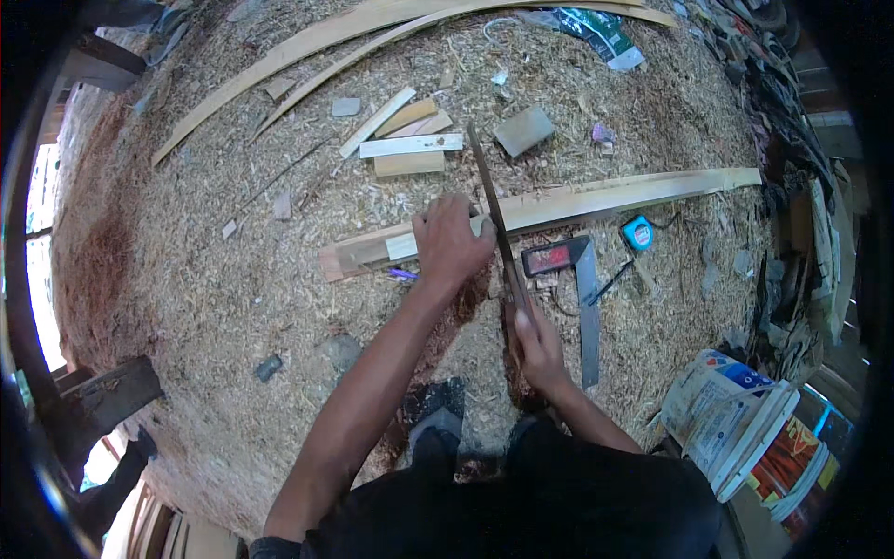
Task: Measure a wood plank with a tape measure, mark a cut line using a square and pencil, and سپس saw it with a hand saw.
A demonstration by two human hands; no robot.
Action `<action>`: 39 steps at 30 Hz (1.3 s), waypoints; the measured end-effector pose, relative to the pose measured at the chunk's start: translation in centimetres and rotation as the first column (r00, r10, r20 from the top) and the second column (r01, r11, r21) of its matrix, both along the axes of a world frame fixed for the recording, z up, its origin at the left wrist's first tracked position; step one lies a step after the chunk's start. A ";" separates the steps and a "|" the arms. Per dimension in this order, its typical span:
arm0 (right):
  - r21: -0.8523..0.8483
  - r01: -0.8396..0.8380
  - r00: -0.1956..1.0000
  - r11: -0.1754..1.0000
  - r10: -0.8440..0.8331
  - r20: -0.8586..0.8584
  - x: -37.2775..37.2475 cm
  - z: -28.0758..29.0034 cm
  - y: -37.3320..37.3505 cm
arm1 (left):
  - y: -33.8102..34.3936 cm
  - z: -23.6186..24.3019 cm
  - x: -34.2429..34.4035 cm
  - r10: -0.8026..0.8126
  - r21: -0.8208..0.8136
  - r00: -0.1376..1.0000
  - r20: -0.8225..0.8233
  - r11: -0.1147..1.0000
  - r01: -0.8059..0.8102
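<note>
My right hand (538, 349) is wrapped round the handle of a handsaw (491, 191), its narrow blade pointing away from me. The blade lies across a long pale wooden plank (615, 197), seen almost edge-on; how deep it sits in the wood, I cannot tell. Just left of the blade, my left hand (452, 238) is closed over a short wooden strip (401, 246) on the plank, pressing it down. The strip's middle is hidden under my fingers. Right of the saw handle, a try square (588, 307) with a dark and red stock lies below the plank.
Wood shavings (233, 252) cover the ground. A blue tape measure (638, 233) is near the square. Beyond the plank are short offcuts (410, 163), a wooden block (524, 131) and long curved strips (307, 51). Buckets (717, 410) stand at right; a green packet (596, 33) lies far off.
</note>
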State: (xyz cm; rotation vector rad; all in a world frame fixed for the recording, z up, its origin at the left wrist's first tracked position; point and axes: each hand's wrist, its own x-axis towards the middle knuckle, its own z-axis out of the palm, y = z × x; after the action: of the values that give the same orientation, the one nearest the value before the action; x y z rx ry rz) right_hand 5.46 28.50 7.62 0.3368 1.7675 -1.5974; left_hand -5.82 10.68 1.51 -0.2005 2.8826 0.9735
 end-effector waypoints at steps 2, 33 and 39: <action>0.010 0.005 0.993 1.000 -0.004 -0.115 0.2 -1.0 -0.1 | 0.2 0.8 -0.3 -0.004 0.042 0.998 0.065 0.999 0.002; -0.057 0.069 0.988 0.996 -0.076 -0.131 7.0 1.1 2.7 | 0.3 0.5 -0.1 -0.027 -0.017 0.999 0.042 0.999 0.027; 0.018 -0.015 0.999 1.000 0.014 0.052 0.8 -0.5 0.8 | -0.1 0.7 0.1 -0.036 0.023 0.998 0.060 0.999 0.034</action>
State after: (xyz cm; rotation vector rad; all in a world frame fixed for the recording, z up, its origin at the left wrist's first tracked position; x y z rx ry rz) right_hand 6.26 29.31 7.14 0.3707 1.7425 -1.5496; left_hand -5.76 10.59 2.19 -0.1741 2.8101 0.9752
